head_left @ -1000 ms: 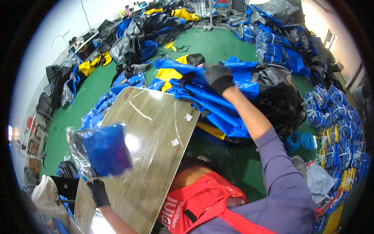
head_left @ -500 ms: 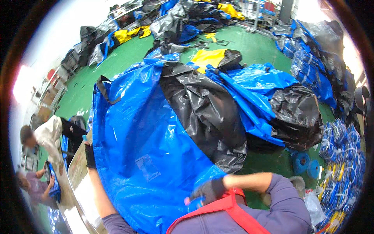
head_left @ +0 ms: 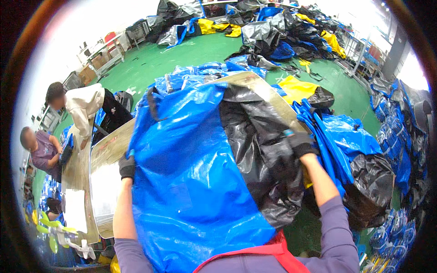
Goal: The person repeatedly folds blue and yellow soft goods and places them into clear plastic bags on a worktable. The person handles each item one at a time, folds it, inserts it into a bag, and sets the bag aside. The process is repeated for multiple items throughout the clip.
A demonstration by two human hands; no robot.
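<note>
I have a large blue-and-black sheet [head_left: 191, 177] spread in front of me, draped over the bench [head_left: 111, 148] and reaching back to my red apron [head_left: 255, 251]; its blue part lies to the left, its crinkled black part to the right. My left hand [head_left: 127, 167], in a dark glove, has its fingers closed on the sheet's left edge. My right hand [head_left: 302, 144], gloved the same way, is at the outer side of the black part; it is blurred, so I can't tell whether those fingers grip the material or only rest against it. Just beside it, to the right, is a heap of blue and black material [head_left: 353, 136], with a yellow-and-black piece [head_left: 300, 91] behind. Blue bundles [head_left: 195, 73] lie past the bench's far edge. Off to my left, one co-worker in a cream top [head_left: 86, 104] leans forward, near another in a purple top [head_left: 42, 148].
</note>
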